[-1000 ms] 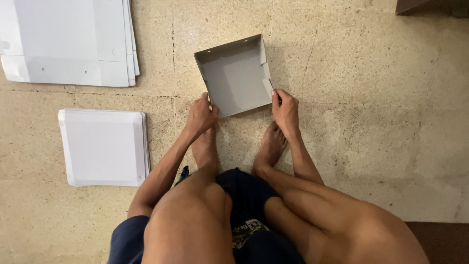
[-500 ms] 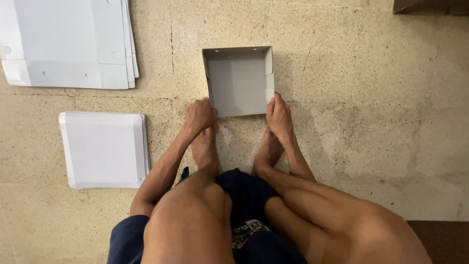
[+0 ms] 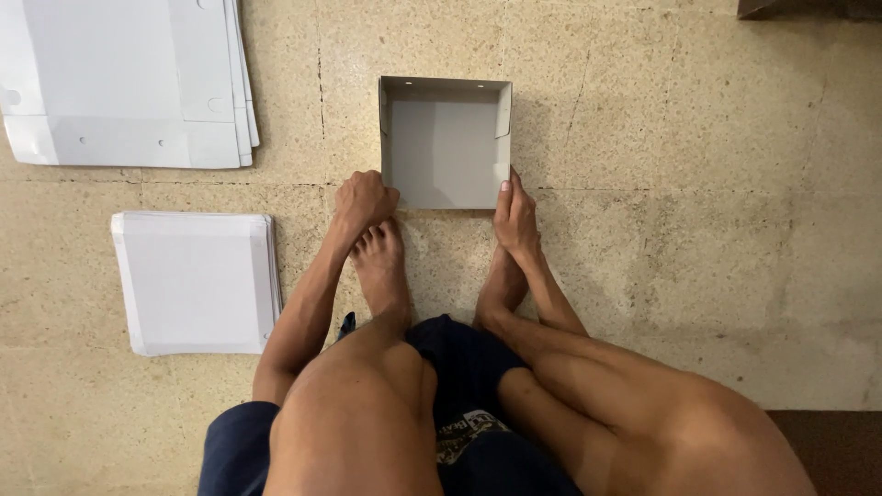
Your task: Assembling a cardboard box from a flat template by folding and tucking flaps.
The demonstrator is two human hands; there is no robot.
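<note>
Grey cardboard tray (image 3: 446,142): open-topped, square to the person, flat on the stone floor (image 3: 698,230) near its far edge, centre.
Left hand (image 3: 365,197): fingers curled, pressed at the tray's near-left corner.
Right hand (image 3: 516,216): fingers together, laid against the near-right corner.
Flat blanks (image 3: 119,83): far-left corner.
White stack (image 3: 195,283): left edge.

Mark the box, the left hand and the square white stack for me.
box (image 3: 450,147): head view, on its bare grey floor.
left hand (image 3: 364,197): head view, on the knuckles, at the box's near left corner.
square stack (image 3: 195,283): head view, on the top sheet's middle.
</note>
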